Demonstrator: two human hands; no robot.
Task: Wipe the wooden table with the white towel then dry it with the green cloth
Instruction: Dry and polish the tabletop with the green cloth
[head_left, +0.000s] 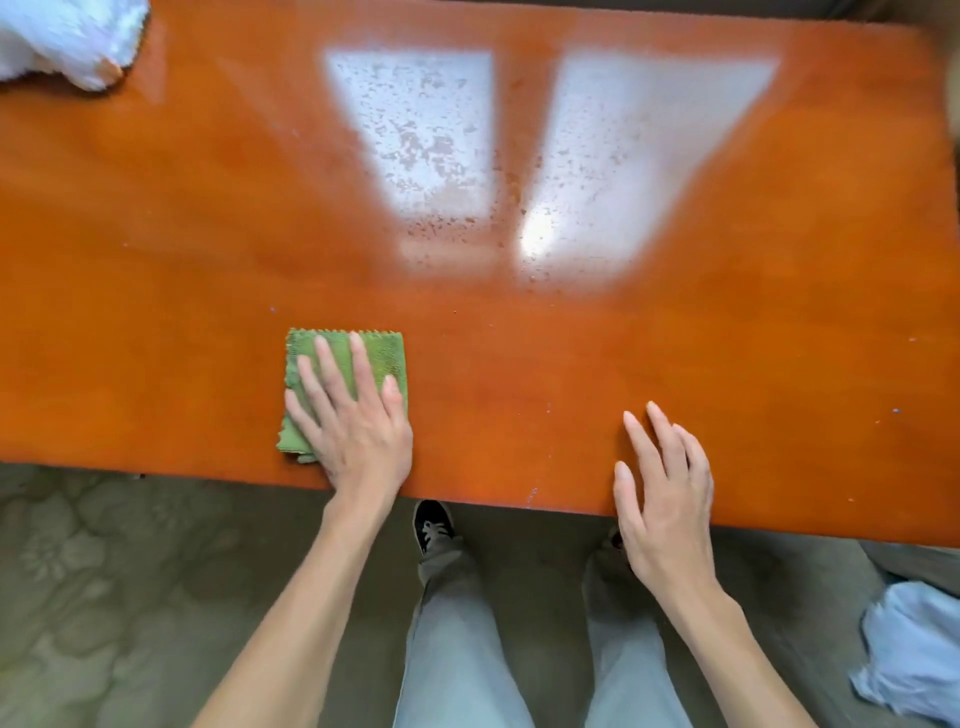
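The orange-brown wooden table (571, 364) fills the upper part of the view, with water droplets showing in the window reflections near its middle. A folded green cloth (387, 351) lies near the front edge, left of centre. My left hand (353, 415) presses flat on the cloth, fingers spread. My right hand (665, 499) hovers at the front edge to the right, fingers apart, holding nothing. The white towel (67, 36) lies bunched at the far left corner of the table.
Below the table's front edge are my legs and a dark shoe (434, 525) on a grey floor. A crumpled pale blue-white plastic bag (914, 654) lies on the floor at the lower right.
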